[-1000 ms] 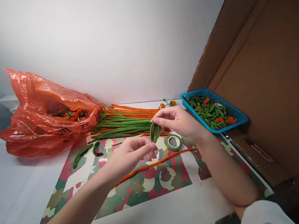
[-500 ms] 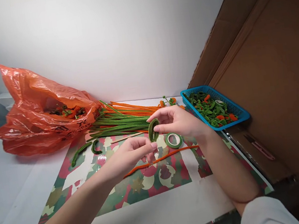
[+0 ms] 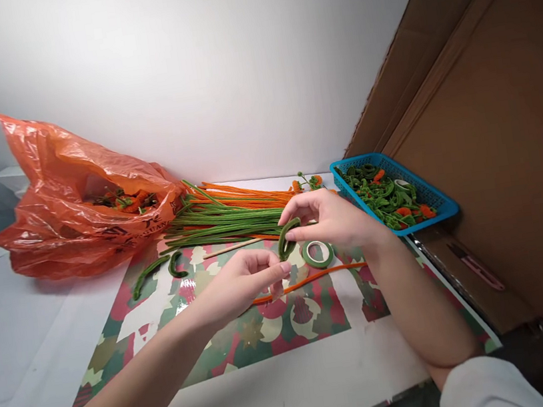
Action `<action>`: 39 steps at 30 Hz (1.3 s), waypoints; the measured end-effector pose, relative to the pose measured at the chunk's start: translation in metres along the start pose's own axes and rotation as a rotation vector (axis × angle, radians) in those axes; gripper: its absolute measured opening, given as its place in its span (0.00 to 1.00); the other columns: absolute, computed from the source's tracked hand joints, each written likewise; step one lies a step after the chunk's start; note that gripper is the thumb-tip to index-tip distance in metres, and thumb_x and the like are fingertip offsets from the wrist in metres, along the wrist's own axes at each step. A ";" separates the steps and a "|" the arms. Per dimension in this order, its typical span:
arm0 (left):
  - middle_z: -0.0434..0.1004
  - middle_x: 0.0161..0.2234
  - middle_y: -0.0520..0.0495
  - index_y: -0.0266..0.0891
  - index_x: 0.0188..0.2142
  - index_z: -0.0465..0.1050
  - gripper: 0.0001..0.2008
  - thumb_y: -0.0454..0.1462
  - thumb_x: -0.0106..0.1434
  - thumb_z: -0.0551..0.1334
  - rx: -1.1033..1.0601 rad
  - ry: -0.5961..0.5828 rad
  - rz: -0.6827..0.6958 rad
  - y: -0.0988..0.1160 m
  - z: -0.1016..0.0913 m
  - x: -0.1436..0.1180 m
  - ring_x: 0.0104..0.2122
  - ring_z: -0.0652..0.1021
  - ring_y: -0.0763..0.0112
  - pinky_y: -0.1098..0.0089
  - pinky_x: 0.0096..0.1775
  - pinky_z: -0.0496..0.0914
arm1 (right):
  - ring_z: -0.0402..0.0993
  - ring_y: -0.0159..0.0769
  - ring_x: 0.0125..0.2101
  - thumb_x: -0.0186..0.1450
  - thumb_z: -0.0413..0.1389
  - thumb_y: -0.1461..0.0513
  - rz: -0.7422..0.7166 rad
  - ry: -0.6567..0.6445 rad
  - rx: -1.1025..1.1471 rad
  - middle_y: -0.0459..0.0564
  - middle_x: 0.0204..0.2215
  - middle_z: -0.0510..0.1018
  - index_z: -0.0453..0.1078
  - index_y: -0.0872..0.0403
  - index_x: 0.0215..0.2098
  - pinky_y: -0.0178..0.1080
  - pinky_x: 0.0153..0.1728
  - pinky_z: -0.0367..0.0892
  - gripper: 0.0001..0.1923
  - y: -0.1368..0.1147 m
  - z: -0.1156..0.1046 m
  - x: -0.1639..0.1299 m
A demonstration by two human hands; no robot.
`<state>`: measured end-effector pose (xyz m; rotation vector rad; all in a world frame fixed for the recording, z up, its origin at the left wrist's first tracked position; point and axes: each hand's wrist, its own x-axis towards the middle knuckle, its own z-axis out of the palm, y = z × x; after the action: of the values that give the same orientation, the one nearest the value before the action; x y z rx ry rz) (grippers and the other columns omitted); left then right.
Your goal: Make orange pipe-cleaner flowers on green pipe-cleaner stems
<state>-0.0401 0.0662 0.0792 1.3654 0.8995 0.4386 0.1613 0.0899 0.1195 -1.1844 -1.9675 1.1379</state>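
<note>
Between my two hands is a green pipe cleaner (image 3: 283, 247) bent into a narrow loop, leaning to the right. My left hand (image 3: 254, 276) pinches its lower end between thumb and fingers. Thumb and fingertips of my right hand (image 3: 329, 221) close on the loop's upper right side. Just below the right hand lies a roll of green tape (image 3: 320, 264) with a white core. An orange pipe cleaner (image 3: 315, 277) runs across the patterned mat (image 3: 240, 342) under both hands. Two curved green pieces, a longer one (image 3: 147, 275) and a shorter one (image 3: 174, 266), lie left of my hands.
Behind my hands lie bundles of green pipe cleaners (image 3: 234, 222) and orange pipe cleaners (image 3: 244, 192), with a thin stick (image 3: 231, 248) in front. An orange plastic bag (image 3: 65, 212) stands left. At right are a blue basket (image 3: 441, 205) of green and orange pieces and a cutter (image 3: 477, 267) by the cardboard.
The green loop now looks narrower and leans more to the right. Both hands keep their hold on it. The whole view has shifted slightly.
</note>
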 end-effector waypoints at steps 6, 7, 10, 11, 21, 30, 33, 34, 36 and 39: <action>0.68 0.21 0.54 0.37 0.25 0.68 0.20 0.52 0.60 0.62 -0.025 -0.076 -0.036 -0.016 0.005 0.006 0.22 0.66 0.76 0.73 0.26 0.58 | 0.73 0.31 0.27 0.56 0.61 0.63 0.076 -0.061 -0.123 0.48 0.26 0.78 0.72 0.57 0.31 0.32 0.25 0.66 0.05 0.004 -0.007 0.000; 0.68 0.21 0.54 0.37 0.26 0.68 0.20 0.52 0.60 0.61 -0.043 -0.090 -0.050 -0.018 0.006 0.006 0.22 0.66 0.76 0.73 0.26 0.59 | 0.73 0.31 0.26 0.57 0.61 0.64 0.087 -0.086 -0.159 0.48 0.26 0.78 0.73 0.57 0.30 0.32 0.25 0.66 0.04 0.004 -0.008 -0.001; 0.69 0.23 0.52 0.37 0.25 0.68 0.22 0.53 0.62 0.59 -0.090 -0.132 -0.078 -0.017 0.009 0.005 0.24 0.69 0.74 0.72 0.27 0.60 | 0.74 0.31 0.26 0.57 0.60 0.65 0.113 -0.118 -0.266 0.48 0.26 0.79 0.74 0.57 0.30 0.32 0.25 0.66 0.03 0.003 -0.021 -0.005; 0.69 0.24 0.51 0.36 0.24 0.67 0.23 0.53 0.63 0.58 -0.096 -0.145 -0.081 -0.015 0.010 0.004 0.25 0.70 0.73 0.72 0.27 0.60 | 0.74 0.32 0.26 0.57 0.60 0.65 0.122 -0.083 -0.300 0.48 0.26 0.80 0.75 0.57 0.30 0.32 0.26 0.66 0.03 0.004 -0.030 -0.007; 0.67 0.24 0.53 0.37 0.26 0.66 0.18 0.49 0.63 0.58 -0.055 -0.201 -0.063 -0.014 0.013 0.004 0.26 0.67 0.74 0.73 0.28 0.57 | 0.78 0.37 0.25 0.55 0.62 0.66 0.613 0.864 -0.523 0.50 0.19 0.78 0.76 0.58 0.28 0.36 0.32 0.72 0.01 0.083 -0.133 -0.033; 0.67 0.25 0.53 0.39 0.26 0.66 0.16 0.49 0.62 0.59 -0.039 -0.214 -0.127 -0.016 0.013 0.008 0.26 0.66 0.73 0.73 0.28 0.58 | 0.77 0.45 0.42 0.51 0.67 0.62 0.637 0.866 -0.679 0.55 0.39 0.81 0.77 0.56 0.35 0.43 0.46 0.70 0.13 0.083 -0.137 -0.038; 0.68 0.25 0.53 0.39 0.28 0.67 0.16 0.49 0.62 0.59 -0.039 -0.212 -0.115 -0.016 0.013 0.009 0.27 0.66 0.73 0.73 0.28 0.58 | 0.77 0.42 0.42 0.56 0.64 0.60 0.501 0.742 -0.772 0.55 0.40 0.81 0.76 0.57 0.40 0.40 0.46 0.69 0.14 0.074 -0.118 -0.023; 0.68 0.25 0.53 0.39 0.28 0.67 0.16 0.49 0.61 0.59 -0.038 -0.211 -0.113 -0.016 0.013 0.009 0.27 0.67 0.72 0.73 0.28 0.58 | 0.77 0.40 0.40 0.57 0.63 0.60 0.476 0.660 -0.764 0.54 0.38 0.81 0.76 0.57 0.40 0.38 0.44 0.70 0.13 0.072 -0.109 -0.016; 0.67 0.25 0.52 0.39 0.28 0.67 0.16 0.50 0.61 0.59 -0.028 -0.215 -0.117 -0.016 0.012 0.009 0.27 0.67 0.71 0.73 0.28 0.58 | 0.77 0.39 0.40 0.60 0.61 0.60 0.536 0.462 -0.763 0.54 0.40 0.80 0.74 0.57 0.44 0.36 0.43 0.69 0.15 0.070 -0.086 0.000; 0.67 0.25 0.52 0.40 0.28 0.67 0.16 0.50 0.62 0.58 -0.004 -0.230 -0.102 -0.015 0.011 0.008 0.28 0.67 0.71 0.73 0.29 0.60 | 0.76 0.48 0.43 0.58 0.63 0.61 0.612 0.352 -0.769 0.62 0.43 0.79 0.75 0.60 0.40 0.40 0.41 0.69 0.13 0.076 -0.055 0.022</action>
<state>-0.0301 0.0617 0.0619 1.3287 0.7731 0.2000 0.2265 0.1487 0.0795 -2.3142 -1.8395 0.3208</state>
